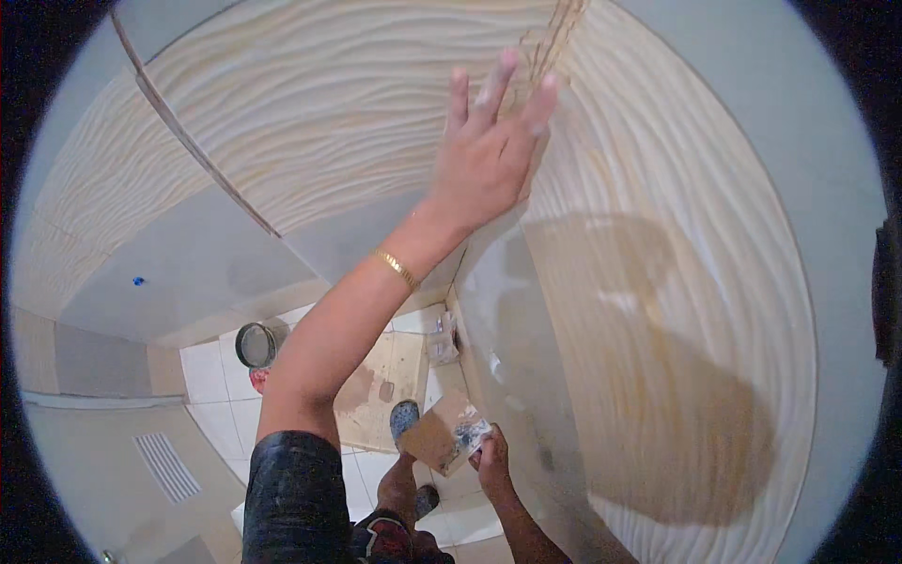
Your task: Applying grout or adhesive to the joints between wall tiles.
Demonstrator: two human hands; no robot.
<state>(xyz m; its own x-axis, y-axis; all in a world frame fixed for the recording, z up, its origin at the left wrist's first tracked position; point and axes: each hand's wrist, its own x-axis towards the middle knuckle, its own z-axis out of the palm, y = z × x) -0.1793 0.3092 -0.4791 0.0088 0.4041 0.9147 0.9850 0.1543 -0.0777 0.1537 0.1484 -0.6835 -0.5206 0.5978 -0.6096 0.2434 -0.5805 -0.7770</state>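
Left hand (pixel 489 150) spread flat against wavy wall tile (pixel 357 103); right hand (pixel 490 456) pinching grout-smeared board (pixel 446 432).

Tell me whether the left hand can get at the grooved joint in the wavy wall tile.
Probably yes: the left hand is already raised flat against the wavy wall tile, fingertips beside the grooved joint, nothing between them.

Cream wave-textured wall tiles (pixel 357 103) meet plain grey tiles (pixel 197 273) at a corner above a white-tiled floor (pixel 221 414).

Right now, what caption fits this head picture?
Left hand pressed on a wavy wall tile; right hand holds a smeared board.
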